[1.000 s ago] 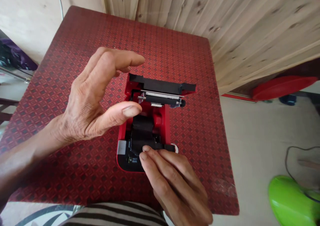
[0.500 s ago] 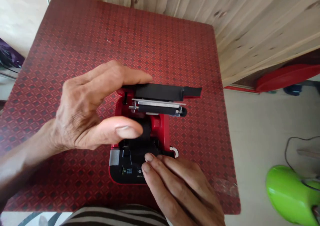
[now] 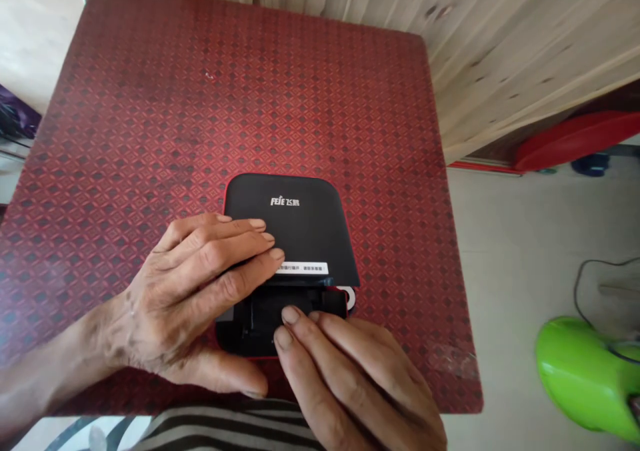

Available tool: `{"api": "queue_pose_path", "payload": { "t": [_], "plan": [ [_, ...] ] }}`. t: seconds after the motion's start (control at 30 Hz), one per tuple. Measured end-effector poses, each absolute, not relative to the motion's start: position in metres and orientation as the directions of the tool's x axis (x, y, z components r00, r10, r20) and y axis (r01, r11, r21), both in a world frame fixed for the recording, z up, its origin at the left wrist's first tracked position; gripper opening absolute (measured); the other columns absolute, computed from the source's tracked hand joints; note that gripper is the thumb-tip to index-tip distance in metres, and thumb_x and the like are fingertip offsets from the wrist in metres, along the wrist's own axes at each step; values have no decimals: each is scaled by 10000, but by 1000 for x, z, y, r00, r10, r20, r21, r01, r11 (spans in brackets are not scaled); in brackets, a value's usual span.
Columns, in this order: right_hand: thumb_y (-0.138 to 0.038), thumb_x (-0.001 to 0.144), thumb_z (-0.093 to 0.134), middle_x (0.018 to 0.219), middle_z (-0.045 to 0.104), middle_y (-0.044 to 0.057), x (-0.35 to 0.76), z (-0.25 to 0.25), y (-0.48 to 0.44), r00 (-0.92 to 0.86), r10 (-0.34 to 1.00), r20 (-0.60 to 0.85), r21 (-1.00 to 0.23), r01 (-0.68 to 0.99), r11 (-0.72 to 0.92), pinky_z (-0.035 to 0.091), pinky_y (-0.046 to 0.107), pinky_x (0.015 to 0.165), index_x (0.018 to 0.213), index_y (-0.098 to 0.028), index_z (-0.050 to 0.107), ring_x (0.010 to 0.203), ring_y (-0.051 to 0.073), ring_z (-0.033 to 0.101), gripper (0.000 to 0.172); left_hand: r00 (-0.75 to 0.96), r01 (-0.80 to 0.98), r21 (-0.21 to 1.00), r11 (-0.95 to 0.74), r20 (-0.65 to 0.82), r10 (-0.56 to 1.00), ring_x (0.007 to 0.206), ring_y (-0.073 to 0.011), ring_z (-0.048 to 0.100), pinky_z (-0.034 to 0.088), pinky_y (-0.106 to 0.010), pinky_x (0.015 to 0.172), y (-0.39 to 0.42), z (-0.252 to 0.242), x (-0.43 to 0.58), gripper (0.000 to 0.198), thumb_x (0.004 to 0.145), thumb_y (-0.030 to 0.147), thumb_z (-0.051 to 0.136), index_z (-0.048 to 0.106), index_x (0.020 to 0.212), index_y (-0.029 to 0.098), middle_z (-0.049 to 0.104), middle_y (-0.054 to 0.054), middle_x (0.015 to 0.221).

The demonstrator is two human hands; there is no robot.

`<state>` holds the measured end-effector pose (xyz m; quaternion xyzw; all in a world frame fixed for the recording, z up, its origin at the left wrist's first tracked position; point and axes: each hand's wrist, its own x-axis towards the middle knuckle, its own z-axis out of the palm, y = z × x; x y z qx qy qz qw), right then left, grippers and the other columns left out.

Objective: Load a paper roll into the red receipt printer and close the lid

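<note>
A small red and black printer [image 3: 300,228] sits near the front of a red patterned table [image 3: 250,91], its black lid down with white lettering on top. My left hand [image 3: 200,291] lies flat on the lid's left side, fingers pressing near a white label strip [image 3: 303,268]. My right hand [image 3: 345,371] rests on the printer's front edge, two fingertips touching the black front panel.
A wooden plank wall [image 3: 450,31] runs behind the table. To the right on the floor are a green object [image 3: 580,378] with a cable and a red object [image 3: 575,141]. A striped garment [image 3: 225,431] shows at the bottom edge.
The printer's lid, standing open a second ago, has been swung down and closed by my left hand, which now lies on it. My right hand stayed at the front edge.
</note>
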<state>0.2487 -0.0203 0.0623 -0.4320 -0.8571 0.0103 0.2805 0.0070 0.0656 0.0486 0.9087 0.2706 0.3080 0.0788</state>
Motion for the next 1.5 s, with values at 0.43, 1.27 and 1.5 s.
{"api": "queue_pose_path", "payload": {
  "t": [0.43,1.27,1.5],
  "plan": [
    [-143,1105,431,1211,824,49,252,60,-9,-449,716,535,-262,717,646,588,317,948,1210,-136,767,1122,178,747,352,694,465,235,-854,503,516,1289,-317,679,522,-460,1137,55,41,9,855,904,791,584,652,1344,61,716,-183,1284],
    [-324,1020,657,991,823,50,315,-30,50,61,969,238,-728,672,136,598,334,732,1083,-238,783,811,199,760,165,420,629,236,-741,699,579,1103,-277,732,663,-444,855,15,-3,-10,440,977,591,657,688,1134,182,681,-123,1173],
    [-303,1017,652,966,819,42,316,-29,51,61,968,243,-722,678,139,616,341,744,1064,-253,779,811,204,768,145,421,638,232,-734,693,585,1058,-248,728,668,-391,777,16,5,-8,365,990,555,654,698,1046,196,668,-106,1109]
  ]
}}
